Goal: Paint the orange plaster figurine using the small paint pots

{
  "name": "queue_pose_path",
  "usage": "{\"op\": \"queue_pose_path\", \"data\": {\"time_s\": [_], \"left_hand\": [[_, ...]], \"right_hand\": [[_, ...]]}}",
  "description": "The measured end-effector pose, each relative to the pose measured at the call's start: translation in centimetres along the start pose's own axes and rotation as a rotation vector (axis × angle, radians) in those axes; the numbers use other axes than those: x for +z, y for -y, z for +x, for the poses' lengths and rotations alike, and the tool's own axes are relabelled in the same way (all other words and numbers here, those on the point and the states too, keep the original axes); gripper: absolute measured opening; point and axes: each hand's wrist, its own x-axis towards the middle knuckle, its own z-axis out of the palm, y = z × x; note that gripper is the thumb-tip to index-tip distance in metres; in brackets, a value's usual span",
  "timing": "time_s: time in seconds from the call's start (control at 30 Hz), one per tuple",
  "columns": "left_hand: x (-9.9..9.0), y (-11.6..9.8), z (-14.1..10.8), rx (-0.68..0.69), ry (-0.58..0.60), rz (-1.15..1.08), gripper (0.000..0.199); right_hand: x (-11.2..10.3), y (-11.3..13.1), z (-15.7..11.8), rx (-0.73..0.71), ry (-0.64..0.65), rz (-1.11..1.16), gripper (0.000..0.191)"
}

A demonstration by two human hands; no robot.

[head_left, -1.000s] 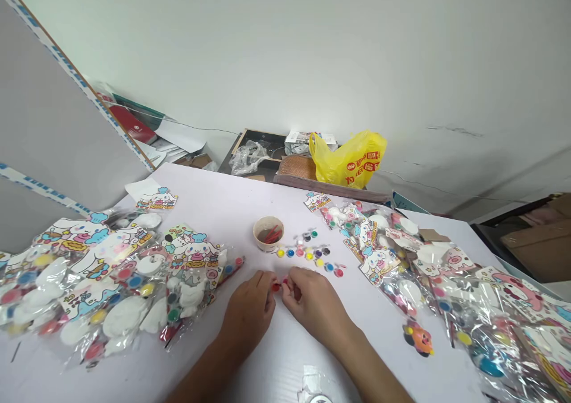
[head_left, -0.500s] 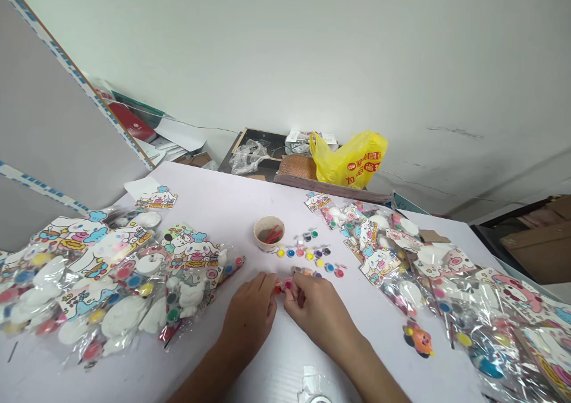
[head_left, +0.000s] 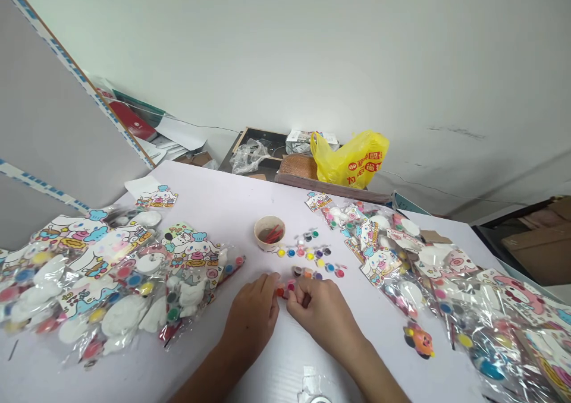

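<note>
Both hands meet over a small strip of paint pots (head_left: pixel 281 292) near the middle of the white table; its red and magenta pots show between them. My left hand (head_left: pixel 253 311) is closed, thumb and fingertips at the strip's left end. My right hand (head_left: pixel 320 308) is curled with its fingers pinched at the right end, hiding part of it. Brown and orange pots (head_left: pixel 298 270) lie just beyond the right hand. Further back are more loose paint pots (head_left: pixel 320 263) in several colours and a paper bowl (head_left: pixel 269 224) holding water and red sticks.
Clear packs with white figures (head_left: pixel 125 317) cover the table's left side, and similar packs (head_left: pixel 410 293) lie on the right. A painted orange figure (head_left: pixel 419 339) lies right of my arm. Behind the table are a yellow plastic bag (head_left: pixel 352 160) and a dark tray (head_left: pixel 272 141).
My right hand has shifted slightly right, and the gap between my hands is a little wider. The red and magenta pots show more plainly.
</note>
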Motion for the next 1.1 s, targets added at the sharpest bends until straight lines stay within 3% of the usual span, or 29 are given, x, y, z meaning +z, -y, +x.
{"op": "queue_pose_path", "data": {"time_s": [0.27, 0.6, 0.8, 0.93, 1.0, 1.1], "left_hand": [[0.1, 0.0, 0.0, 0.012, -0.017, -0.042, 0.036], [0.9, 1.2, 0.8, 0.044, -0.097, -0.084, 0.031], [0.9, 1.4, 1.3, 0.033, -0.194, -0.059, 0.031], [0.3, 0.1, 0.2, 0.029, -0.271, -0.036, 0.038], [0.4, -1.2, -0.6, 0.062, -0.246, -0.05, 0.038], [1.2, -3.1, -1.5, 0.162, -0.073, -0.152, 0.048]], "right_hand": [[-0.8, -0.8, -0.8, 0.062, -0.027, 0.127, 0.037], [-2.1, -3.5, -4.1, 0.093, -0.091, 0.359, 0.04], [-2.8, -7.1, -5.5, 0.097, -0.14, 0.434, 0.041], [-3.2, -10.1, -5.9, 0.169, -0.214, 0.556, 0.041], [-3.3, -11.3, -5.9, 0.191, -0.204, 0.624, 0.042], [-3.1, -12.5, -6.0, 0.215, -0.2, 0.677, 0.045]]}}
